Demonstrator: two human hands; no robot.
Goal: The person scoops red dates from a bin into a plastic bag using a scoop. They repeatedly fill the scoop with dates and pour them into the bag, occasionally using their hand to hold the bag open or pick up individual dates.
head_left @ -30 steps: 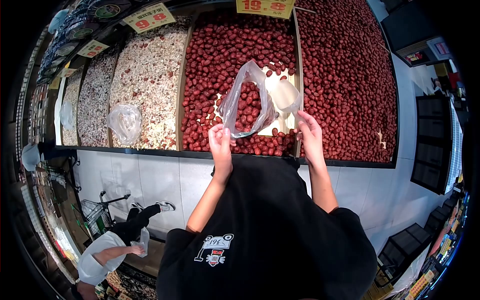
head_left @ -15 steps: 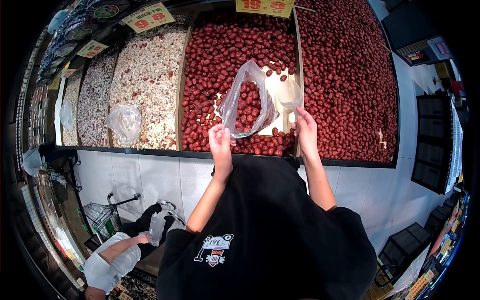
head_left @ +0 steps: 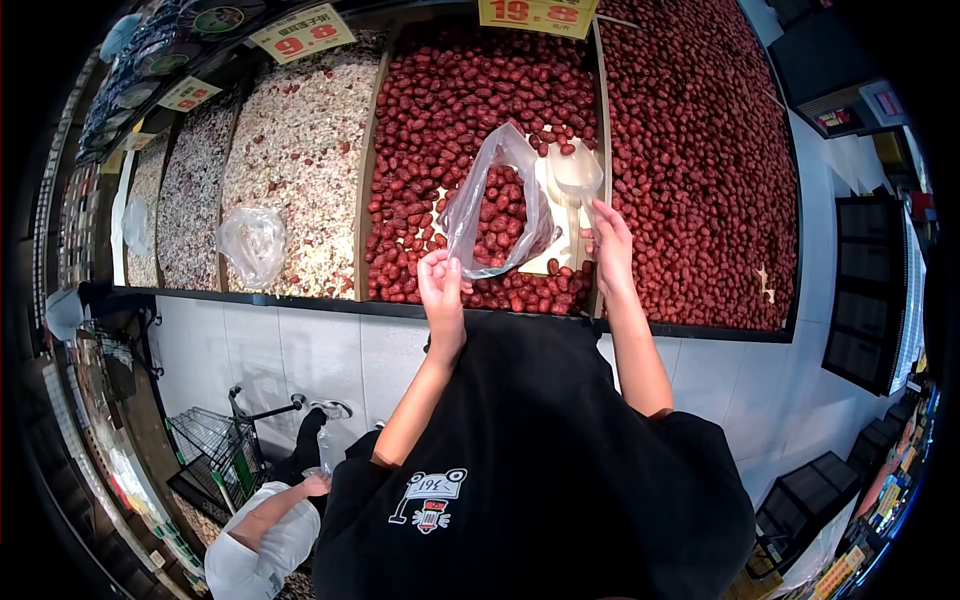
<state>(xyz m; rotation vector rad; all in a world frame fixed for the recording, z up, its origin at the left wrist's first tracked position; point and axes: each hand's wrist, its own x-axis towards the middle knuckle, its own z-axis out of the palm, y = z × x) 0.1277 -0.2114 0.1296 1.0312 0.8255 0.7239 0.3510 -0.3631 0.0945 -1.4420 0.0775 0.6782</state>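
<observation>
A clear plastic bag [head_left: 462, 222] partly filled with red dates [head_left: 500, 215] rests in the date bin, its mouth gaping toward me. My left hand [head_left: 442, 282] pinches the bag's near rim between thumb and fingers. Beside the bag, a clear plastic scoop [head_left: 578, 174] sits over the bare pale bottom of the bin, with a few dates at its far edge. My right hand [head_left: 612, 245] is just right of the scoop's handle, near the divider, with its fingers apart.
A wooden divider [head_left: 602, 110] separates this bin from another date bin [head_left: 690, 190] on the right. Left are bins of mixed grains [head_left: 300, 130], one with a crumpled plastic bag [head_left: 252, 247]. Price signs [head_left: 305, 34] stand behind. A person [head_left: 265, 535] and a shopping cart [head_left: 215, 450] are lower left.
The scoop has shifted slightly away from me and its handle now shows apart from my right fingers. My left hand keeps the bag rim. The other person has moved right.
</observation>
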